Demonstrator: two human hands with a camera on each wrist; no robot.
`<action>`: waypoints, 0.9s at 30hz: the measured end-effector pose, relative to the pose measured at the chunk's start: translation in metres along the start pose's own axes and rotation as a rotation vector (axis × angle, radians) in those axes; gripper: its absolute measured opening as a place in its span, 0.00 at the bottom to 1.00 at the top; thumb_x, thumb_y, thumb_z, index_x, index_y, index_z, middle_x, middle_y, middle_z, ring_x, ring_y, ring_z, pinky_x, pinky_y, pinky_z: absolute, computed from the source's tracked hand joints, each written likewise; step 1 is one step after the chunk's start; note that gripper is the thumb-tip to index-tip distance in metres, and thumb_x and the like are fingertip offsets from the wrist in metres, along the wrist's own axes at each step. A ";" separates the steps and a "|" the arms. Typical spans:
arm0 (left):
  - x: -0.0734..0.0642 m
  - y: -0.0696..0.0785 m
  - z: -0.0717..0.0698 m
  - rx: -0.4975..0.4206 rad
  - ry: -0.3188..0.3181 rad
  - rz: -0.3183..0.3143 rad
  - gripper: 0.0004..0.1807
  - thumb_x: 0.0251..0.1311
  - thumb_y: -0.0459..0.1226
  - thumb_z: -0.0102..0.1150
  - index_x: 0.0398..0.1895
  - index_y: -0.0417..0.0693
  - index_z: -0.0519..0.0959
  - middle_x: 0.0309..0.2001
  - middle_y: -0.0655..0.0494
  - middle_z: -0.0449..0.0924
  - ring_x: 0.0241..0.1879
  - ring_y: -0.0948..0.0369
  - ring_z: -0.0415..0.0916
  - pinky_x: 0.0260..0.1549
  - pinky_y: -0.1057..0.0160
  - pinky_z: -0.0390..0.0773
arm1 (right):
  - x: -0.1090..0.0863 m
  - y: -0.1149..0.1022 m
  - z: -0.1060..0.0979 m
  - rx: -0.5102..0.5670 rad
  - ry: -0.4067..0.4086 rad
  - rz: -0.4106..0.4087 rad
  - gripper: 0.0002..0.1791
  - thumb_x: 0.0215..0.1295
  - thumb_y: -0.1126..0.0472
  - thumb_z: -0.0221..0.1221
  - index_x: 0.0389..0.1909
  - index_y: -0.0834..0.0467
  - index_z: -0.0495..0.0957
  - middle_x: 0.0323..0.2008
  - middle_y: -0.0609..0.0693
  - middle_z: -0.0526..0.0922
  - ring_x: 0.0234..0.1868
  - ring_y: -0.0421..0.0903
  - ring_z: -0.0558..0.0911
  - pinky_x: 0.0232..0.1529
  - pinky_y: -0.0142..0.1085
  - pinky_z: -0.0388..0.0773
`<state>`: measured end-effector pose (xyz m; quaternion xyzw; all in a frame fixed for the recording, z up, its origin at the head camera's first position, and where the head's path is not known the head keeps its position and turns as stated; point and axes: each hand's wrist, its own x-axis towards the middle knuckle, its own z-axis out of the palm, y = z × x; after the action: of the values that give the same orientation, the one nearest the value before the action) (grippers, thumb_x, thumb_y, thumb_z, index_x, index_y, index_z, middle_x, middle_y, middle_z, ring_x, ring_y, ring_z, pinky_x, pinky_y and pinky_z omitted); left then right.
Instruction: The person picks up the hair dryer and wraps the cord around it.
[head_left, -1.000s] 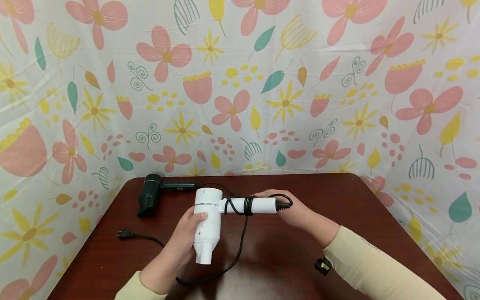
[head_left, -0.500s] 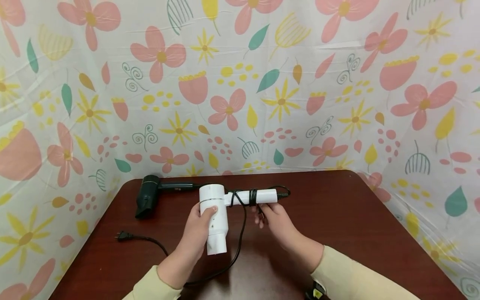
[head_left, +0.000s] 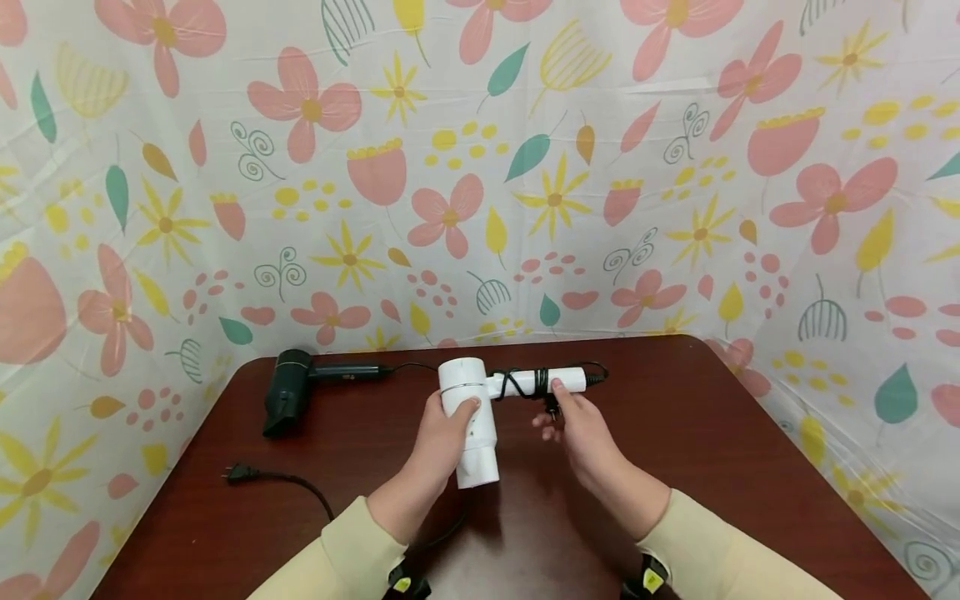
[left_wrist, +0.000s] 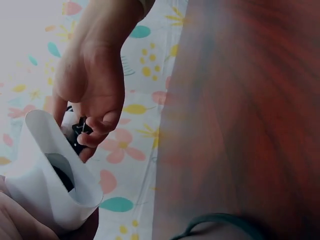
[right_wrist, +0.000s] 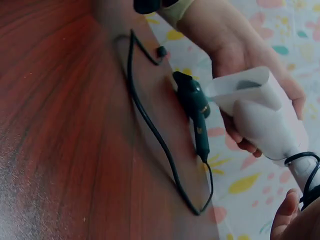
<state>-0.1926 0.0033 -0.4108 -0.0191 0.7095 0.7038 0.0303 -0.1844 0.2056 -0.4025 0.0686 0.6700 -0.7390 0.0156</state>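
A white hair dryer (head_left: 477, 457) is held up over the table, its handle pointing right. My left hand (head_left: 441, 442) grips its barrel, thumb on the near side; the other fingers are hidden behind it. A black cord (head_left: 542, 382) winds round the handle and loops past its end. My right hand (head_left: 592, 442) is at the handle, thumb tip on its lower edge and fingers curled at the black plug (head_left: 552, 406) hanging just below. In the left wrist view, the flat nozzle (left_wrist: 55, 195) faces the camera, and the curled right fingers (left_wrist: 97, 132) surround the plug.
A dark green hair dryer (head_left: 288, 390) lies at the table's back left. Its cord (head_left: 300, 482) runs under my arms, its plug (head_left: 238, 474) lying at the left. A flowered curtain (head_left: 480, 208) encloses the brown table (head_left: 720, 467).
Both hands have moved right with the white hair dryer, slightly away from me. The right hand has come from behind the handle's end to below it, with the plug now showing at its fingers.
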 end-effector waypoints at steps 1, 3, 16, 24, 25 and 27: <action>0.003 0.000 0.005 0.008 -0.003 0.000 0.38 0.68 0.48 0.58 0.72 0.40 0.54 0.54 0.41 0.71 0.46 0.50 0.77 0.41 0.51 0.80 | 0.003 0.001 -0.004 0.008 0.017 0.008 0.31 0.75 0.37 0.46 0.51 0.65 0.66 0.28 0.51 0.80 0.25 0.43 0.77 0.37 0.35 0.75; 0.009 0.000 0.015 0.020 -0.012 0.002 0.39 0.67 0.48 0.59 0.72 0.39 0.54 0.54 0.40 0.71 0.46 0.49 0.78 0.41 0.50 0.80 | 0.009 0.001 -0.011 0.033 0.042 0.020 0.32 0.76 0.38 0.45 0.56 0.66 0.64 0.35 0.51 0.79 0.29 0.42 0.80 0.37 0.33 0.77; 0.050 -0.013 0.066 0.068 -0.073 -0.098 0.50 0.62 0.54 0.62 0.76 0.42 0.46 0.57 0.40 0.71 0.52 0.50 0.76 0.50 0.50 0.76 | 0.055 0.007 -0.065 0.125 0.133 0.098 0.32 0.75 0.44 0.50 0.66 0.65 0.63 0.48 0.54 0.77 0.43 0.43 0.84 0.44 0.35 0.81; 0.073 -0.020 0.091 0.059 -0.081 -0.137 0.49 0.62 0.54 0.62 0.76 0.41 0.49 0.57 0.42 0.71 0.51 0.51 0.76 0.48 0.52 0.78 | 0.080 0.011 -0.087 0.042 0.197 0.177 0.39 0.75 0.43 0.50 0.75 0.63 0.54 0.67 0.59 0.61 0.44 0.47 0.78 0.43 0.35 0.80; 0.075 -0.021 0.094 0.065 -0.077 -0.148 0.49 0.62 0.54 0.62 0.76 0.41 0.50 0.56 0.43 0.72 0.50 0.51 0.77 0.47 0.52 0.79 | 0.084 0.011 -0.090 0.033 0.200 0.184 0.38 0.75 0.44 0.50 0.75 0.64 0.55 0.66 0.59 0.63 0.42 0.47 0.79 0.43 0.35 0.80; 0.079 -0.023 0.101 0.079 -0.070 -0.166 0.47 0.63 0.53 0.62 0.76 0.40 0.51 0.55 0.43 0.72 0.50 0.51 0.77 0.46 0.52 0.80 | 0.091 0.014 -0.097 0.019 0.213 0.202 0.37 0.74 0.44 0.51 0.73 0.63 0.57 0.61 0.58 0.67 0.38 0.45 0.81 0.41 0.35 0.81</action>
<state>-0.2677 0.1051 -0.4402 -0.0519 0.7312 0.6706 0.1141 -0.2648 0.3063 -0.4362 0.2140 0.6506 -0.7284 0.0180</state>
